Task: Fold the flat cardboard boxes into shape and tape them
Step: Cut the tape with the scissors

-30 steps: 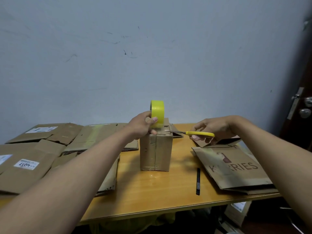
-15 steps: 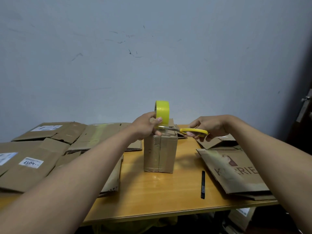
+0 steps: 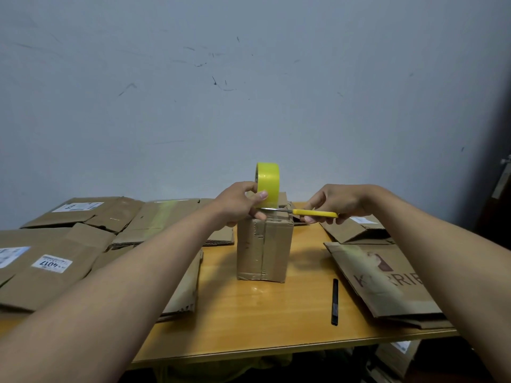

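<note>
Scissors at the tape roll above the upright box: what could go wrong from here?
1. The scissors blade tip lies right by the left hand thumb under the tape roll; a cut could nick it.
2. The folded box stands tall and narrow with no hand bracing its sides; a tug on the tape might tip it.
3. The right hand grip looks far from the blades, so the cut may wander.

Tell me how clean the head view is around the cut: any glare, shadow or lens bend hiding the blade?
Head view: light is dim and even, the blade of the scissors stays readable under the tape roll; soft glare on the table in front of the box; both forearms stretch wide at the lower corners from the wide-angle lens; the right edge falls dark.
</note>
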